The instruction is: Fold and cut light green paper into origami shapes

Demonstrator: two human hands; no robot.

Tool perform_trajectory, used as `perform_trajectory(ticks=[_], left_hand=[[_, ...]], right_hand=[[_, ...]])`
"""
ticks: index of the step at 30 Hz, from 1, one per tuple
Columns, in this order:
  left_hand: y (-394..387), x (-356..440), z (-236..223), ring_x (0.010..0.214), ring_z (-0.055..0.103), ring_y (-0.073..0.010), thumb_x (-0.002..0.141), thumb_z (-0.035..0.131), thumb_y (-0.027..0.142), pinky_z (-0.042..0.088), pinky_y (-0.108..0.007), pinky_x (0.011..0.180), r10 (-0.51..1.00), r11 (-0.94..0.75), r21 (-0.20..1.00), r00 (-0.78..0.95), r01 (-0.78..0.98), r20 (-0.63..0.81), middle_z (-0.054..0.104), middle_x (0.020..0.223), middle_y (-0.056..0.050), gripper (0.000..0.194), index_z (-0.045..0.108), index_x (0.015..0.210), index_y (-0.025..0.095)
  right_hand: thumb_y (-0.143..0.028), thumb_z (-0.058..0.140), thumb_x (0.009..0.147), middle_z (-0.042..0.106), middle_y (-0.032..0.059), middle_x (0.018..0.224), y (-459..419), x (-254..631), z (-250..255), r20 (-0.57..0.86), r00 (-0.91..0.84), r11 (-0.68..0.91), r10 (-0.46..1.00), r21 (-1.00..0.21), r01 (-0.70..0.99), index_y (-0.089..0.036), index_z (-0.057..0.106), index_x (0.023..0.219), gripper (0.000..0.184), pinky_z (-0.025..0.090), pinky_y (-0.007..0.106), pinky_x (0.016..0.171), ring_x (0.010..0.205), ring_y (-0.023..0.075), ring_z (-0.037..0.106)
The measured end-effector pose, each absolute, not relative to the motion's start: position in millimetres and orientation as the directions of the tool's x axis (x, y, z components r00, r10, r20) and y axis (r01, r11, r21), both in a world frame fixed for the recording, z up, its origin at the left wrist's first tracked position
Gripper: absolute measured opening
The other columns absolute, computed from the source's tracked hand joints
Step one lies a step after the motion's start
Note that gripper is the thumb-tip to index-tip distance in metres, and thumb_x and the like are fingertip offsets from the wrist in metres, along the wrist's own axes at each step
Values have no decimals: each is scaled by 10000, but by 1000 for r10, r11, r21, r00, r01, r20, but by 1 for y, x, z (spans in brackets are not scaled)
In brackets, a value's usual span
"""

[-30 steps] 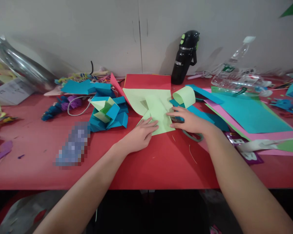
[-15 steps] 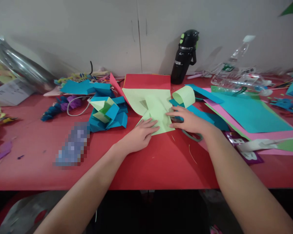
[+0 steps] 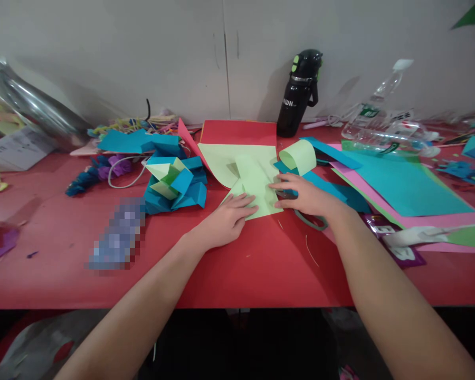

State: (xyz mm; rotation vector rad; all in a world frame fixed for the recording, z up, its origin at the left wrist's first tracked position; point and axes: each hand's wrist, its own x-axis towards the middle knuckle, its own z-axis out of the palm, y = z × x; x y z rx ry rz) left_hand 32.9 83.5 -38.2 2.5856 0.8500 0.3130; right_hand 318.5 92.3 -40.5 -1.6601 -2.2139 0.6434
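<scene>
A light green sheet of paper (image 3: 263,198) with folds in it lies in the middle of the red tabletop. My left hand (image 3: 233,216) rests flat on its lower left part, fingers stretched out. At the paper's right edge is my right hand (image 3: 301,194), its fingers spread and the tips touching the paper. Under and beside that hand are scissors (image 3: 312,220), partly hidden, with a grey-green handle showing. Behind the folded piece lie a larger light green sheet (image 3: 217,158) and a red sheet (image 3: 239,132). A curled light green strip (image 3: 306,155) stands just beyond my right hand.
Left of my hands sits a blue and green folded paper shape (image 3: 176,184), near a blurred-out flat object (image 3: 119,235). A black bottle (image 3: 298,95) stands at the back. On the right are blue sheets (image 3: 411,184), a white glue gun (image 3: 411,236) and clear plastic bottles (image 3: 388,137).
Both hands and the green paper stay where they were. At the far left edge, yellow and orange pieces have partly gone from view, and the purple piece there looks shifted.
</scene>
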Motion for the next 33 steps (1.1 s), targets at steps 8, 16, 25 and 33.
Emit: perform_trajectory(ticks=[8, 16, 25, 33], left_hand=[[83, 33, -38, 1501, 325, -255, 964, 369, 108, 227, -539, 1250, 608, -737, 437, 788, 515, 96, 441, 1571, -87, 479, 617, 1367, 184], [83, 33, -39, 1493, 343, -255, 967, 364, 114, 244, -553, 1241, 602, -748, 424, 791, 510, 110, 454, 1563, -84, 474, 618, 1358, 200], [71, 48, -32, 1472, 371, -303, 1003, 428, 264, 239, -544, 1240, 571, -820, 204, 783, 534, 246, 573, 1463, -86, 311, 684, 1151, 167], [67, 69, -21, 999, 645, -286, 1037, 329, 323, 521, -443, 861, 538, -841, 10, 833, 541, 128, 628, 1137, -130, 424, 535, 1382, 186]], right_hand=[[-582, 715, 795, 364, 37, 1619, 94, 319, -36, -35, -305, 242, 952, -527, 815, -375, 623, 1367, 615, 222, 615, 1213, 1530, 364, 218], [-596, 698, 804, 368, 52, 1616, 95, 321, -41, -26, -316, 255, 948, -530, 809, -365, 620, 1371, 617, 234, 595, 1216, 1532, 344, 225], [-591, 705, 800, 157, 33, 1695, 90, 313, -31, -65, -230, 179, 971, -438, 881, -382, 320, 1568, 885, 140, 654, 1215, 1557, 368, 38], [-649, 754, 716, 116, 81, 1699, 90, 306, -29, -90, -78, 39, 993, -372, 927, -344, 228, 1600, 1073, 111, 703, 1192, 1551, 400, 21]])
